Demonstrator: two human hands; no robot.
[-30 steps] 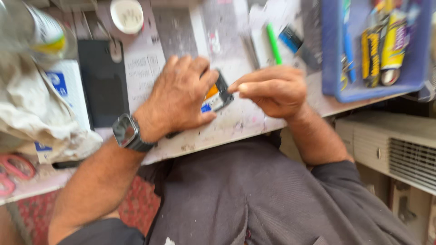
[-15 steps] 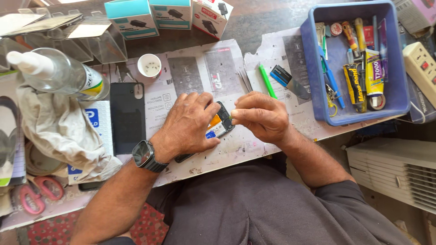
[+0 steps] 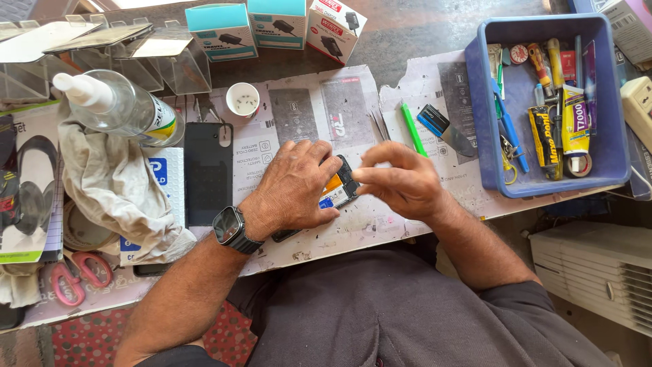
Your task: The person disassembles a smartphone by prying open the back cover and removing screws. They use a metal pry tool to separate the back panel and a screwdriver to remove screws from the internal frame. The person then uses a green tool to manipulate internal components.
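An opened phone (image 3: pixel 338 191) with its back off lies on a paper-covered bench, showing orange and blue parts inside. My left hand (image 3: pixel 295 187), with a dark watch (image 3: pixel 229 228) on the wrist, lies over the phone and grips it, covering most of its length. My right hand (image 3: pixel 402 182) is just to the right, its fingertips pinched together at the phone's upper end. I cannot make out whether they pinch anything. A black phone back cover (image 3: pixel 208 173) lies flat to the left of my left hand.
A blue bin (image 3: pixel 475 109) of glue tubes and tools stands at the right. A green tool (image 3: pixel 411 129) and a scraper (image 3: pixel 445 129) lie beside it. Left are a clear spray bottle (image 3: pixel 122 109), a crumpled cloth (image 3: pixel 115 194), pink scissors (image 3: pixel 75 275) and a small white cup (image 3: pixel 242 100). Boxes (image 3: pixel 278 24) stand behind.
The view has pulled back and steadied. My right hand has loosened from the phone's end and its fingers now pinch together beside it. My left hand stays on the phone.
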